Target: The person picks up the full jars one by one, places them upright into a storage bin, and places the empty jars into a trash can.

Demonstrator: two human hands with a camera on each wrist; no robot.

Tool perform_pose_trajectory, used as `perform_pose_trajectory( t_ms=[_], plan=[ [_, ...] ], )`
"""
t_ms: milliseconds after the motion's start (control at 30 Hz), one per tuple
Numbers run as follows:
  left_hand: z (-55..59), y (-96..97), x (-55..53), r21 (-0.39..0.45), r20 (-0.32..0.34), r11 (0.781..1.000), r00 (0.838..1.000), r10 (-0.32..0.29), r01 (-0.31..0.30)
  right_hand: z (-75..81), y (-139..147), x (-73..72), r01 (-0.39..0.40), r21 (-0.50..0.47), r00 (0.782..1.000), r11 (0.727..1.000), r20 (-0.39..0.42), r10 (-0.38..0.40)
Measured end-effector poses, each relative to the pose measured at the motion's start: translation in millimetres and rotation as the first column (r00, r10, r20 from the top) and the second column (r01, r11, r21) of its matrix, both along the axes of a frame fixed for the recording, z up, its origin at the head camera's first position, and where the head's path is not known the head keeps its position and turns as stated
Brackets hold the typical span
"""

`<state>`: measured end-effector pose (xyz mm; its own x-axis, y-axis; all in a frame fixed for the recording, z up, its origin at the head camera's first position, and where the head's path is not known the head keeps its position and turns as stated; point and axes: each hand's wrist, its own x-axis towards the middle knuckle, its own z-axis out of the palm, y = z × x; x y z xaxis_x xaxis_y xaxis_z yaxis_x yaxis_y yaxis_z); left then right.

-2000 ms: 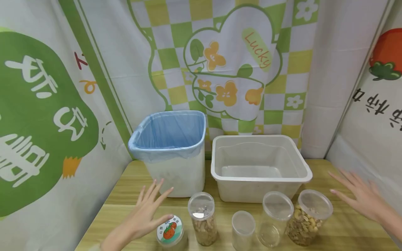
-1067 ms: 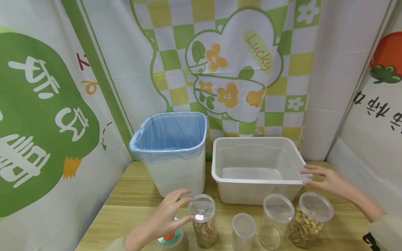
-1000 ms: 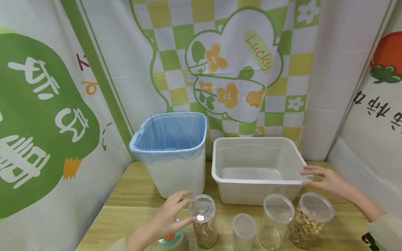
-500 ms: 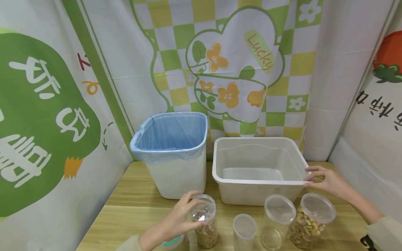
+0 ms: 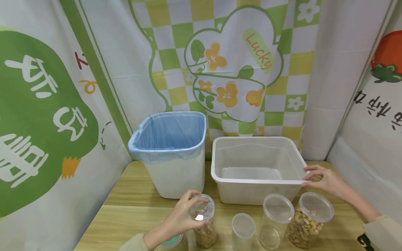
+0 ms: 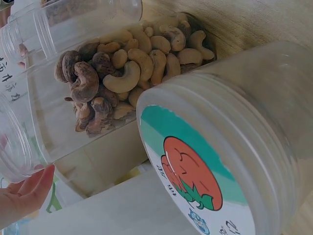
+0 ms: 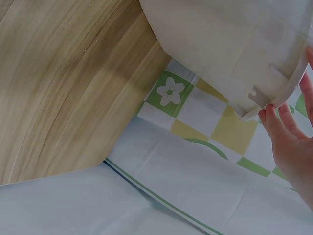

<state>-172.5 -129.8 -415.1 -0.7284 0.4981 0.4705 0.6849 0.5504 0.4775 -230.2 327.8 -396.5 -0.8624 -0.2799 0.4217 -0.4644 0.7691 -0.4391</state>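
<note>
My left hand (image 5: 177,218) grips the lid of a clear plastic jar (image 5: 206,236), thumb on the near side and fingers over the far side. In the left wrist view, cashews (image 6: 124,78) and darker nuts fill part of this jar, and fingertips (image 6: 46,178) meet its lid. Partly hidden under my left arm is a jar with a tomato-picture label (image 6: 193,161). My right hand (image 5: 328,181) pinches the right rim of a white plastic tub (image 5: 255,192); the right wrist view has its fingertips (image 7: 269,115) under the rim.
A white bin (image 5: 185,179) with a blue liner stands left of the tub. Along the front are a small clear jar (image 5: 243,228), a taller clear jar (image 5: 276,219) and a wide nut jar (image 5: 309,223). Printed curtains (image 5: 229,80) enclose the wooden table (image 5: 120,209).
From spread fingers, my left hand has moved right and closed on the nut jar's lid. My right hand has moved left to the tub's rim and taken hold of it.
</note>
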Motion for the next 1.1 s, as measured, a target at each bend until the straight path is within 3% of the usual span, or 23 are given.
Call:
perform_pose_trajectory(
  t_ms=[400,567,867,1100],
  plan=[
    [3.4,6.1,-8.4,0.009,0.005,0.999,0.999,0.036,-0.036,1.3,0.4,0.0,0.004,0.002,1.000,1.000,0.024,-0.004],
    [9.7,8.6,-11.6,0.015,-0.034,1.000,0.999,0.019,-0.019,1.2,0.7,0.2,0.006,0.012,0.999,1.000,0.034,-0.006],
    [37.0,14.5,-21.1,0.040,-0.056,0.999,0.998,-0.023,0.025,1.6,1.5,2.7,0.024,0.027,0.999,0.999,0.037,-0.025],
    [64.5,18.0,-30.1,0.087,-0.175,0.995,0.984,-0.036,0.052,0.8,0.8,0.2,0.029,0.024,0.996,0.999,0.080,-0.031]
  ],
)
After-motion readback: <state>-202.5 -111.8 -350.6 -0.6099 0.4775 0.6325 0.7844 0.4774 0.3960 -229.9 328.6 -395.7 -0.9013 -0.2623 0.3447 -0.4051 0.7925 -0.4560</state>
